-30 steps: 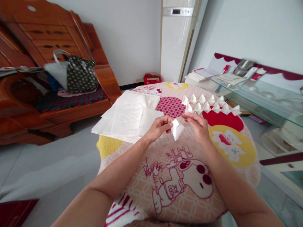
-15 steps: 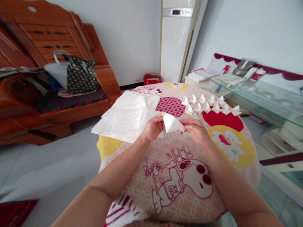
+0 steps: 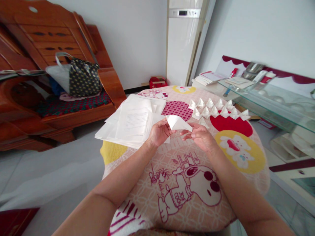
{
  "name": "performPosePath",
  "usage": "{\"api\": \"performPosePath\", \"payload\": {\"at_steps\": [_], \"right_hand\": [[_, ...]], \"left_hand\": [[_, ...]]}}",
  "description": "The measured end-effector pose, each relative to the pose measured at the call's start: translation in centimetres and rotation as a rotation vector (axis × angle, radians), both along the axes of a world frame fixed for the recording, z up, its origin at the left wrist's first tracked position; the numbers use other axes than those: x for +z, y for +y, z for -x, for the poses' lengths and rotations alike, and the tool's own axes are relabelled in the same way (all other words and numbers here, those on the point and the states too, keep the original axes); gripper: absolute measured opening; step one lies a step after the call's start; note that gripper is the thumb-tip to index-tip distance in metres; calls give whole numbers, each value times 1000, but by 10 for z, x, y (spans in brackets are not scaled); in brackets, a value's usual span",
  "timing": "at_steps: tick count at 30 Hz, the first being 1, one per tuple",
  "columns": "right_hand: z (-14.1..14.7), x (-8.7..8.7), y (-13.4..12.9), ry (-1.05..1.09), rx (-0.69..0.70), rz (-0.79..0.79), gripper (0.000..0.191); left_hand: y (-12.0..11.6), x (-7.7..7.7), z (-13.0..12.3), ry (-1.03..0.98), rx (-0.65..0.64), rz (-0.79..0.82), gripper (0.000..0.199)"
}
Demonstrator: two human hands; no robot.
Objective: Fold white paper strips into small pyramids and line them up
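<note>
A folded white paper [image 3: 178, 123] is held up over the table between my two hands. My left hand [image 3: 159, 131] pinches its left corner between thumb and fingers. The fingers of my right hand [image 3: 201, 135] grip the right end of the paper, with the lower fingers slightly apart. Beyond my left hand lies a stack of white sheets [image 3: 134, 119], some with printed text. Several small folded paper pieces [image 3: 214, 111] stand in rows at the table's back right.
A patterned cloth covers the round table [image 3: 177, 209]. To the right stands a glass shelf [image 3: 275, 101] with papers and a metal bowl. A wooden sofa [image 3: 83, 114] holds a dotted bag [image 3: 83, 78] at the left.
The folded paper has tilted, its lower point swinging up so that it looks flatter. My right hand has shifted its fingers, which are now more spread.
</note>
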State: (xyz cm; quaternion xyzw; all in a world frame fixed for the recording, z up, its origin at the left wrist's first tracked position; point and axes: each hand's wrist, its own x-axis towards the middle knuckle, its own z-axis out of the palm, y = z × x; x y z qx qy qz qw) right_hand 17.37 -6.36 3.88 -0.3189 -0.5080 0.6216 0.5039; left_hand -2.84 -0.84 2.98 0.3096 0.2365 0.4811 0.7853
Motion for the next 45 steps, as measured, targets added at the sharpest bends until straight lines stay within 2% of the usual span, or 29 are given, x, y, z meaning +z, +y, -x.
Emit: {"api": "performPosePath", "payload": {"at_steps": [6,10,11,13,15,16,20,23,28,31,37,45], "right_hand": [[4,0,-1,20,-116,4,33],[-1,-4,1,32,-186,14,22],[-2,-4,2,27,-203,15,21],[-4,-3,3,7,-242,7,21],[-5,-2,3,-19,-276,-9,21],[-5,-1,2,-36,-284,-18,21],[0,1,-1,-140,-256,-56,20],[4,2,-3,-208,-215,-86,20],[6,5,-5,-254,-196,-121,18],[7,6,-6,-271,-211,-124,20],[8,6,-7,-294,-236,-125,22],[10,4,-6,-311,-252,-126,32]], "left_hand": [[-2,-5,-5,55,-52,-14,21],[-2,-15,-9,246,-124,-92,22],[-1,-17,-8,322,-82,-126,22],[1,-19,-6,497,95,-237,21],[3,-18,-3,640,273,-401,21],[2,-16,-1,675,308,-493,21],[-7,-5,0,648,188,-773,30],[-16,0,-3,660,104,-872,31],[-18,-3,-5,628,87,-878,28],[-19,-3,-4,621,125,-881,29],[-24,1,-5,727,192,-984,21],[-22,-7,-6,764,264,-1047,19]]}}
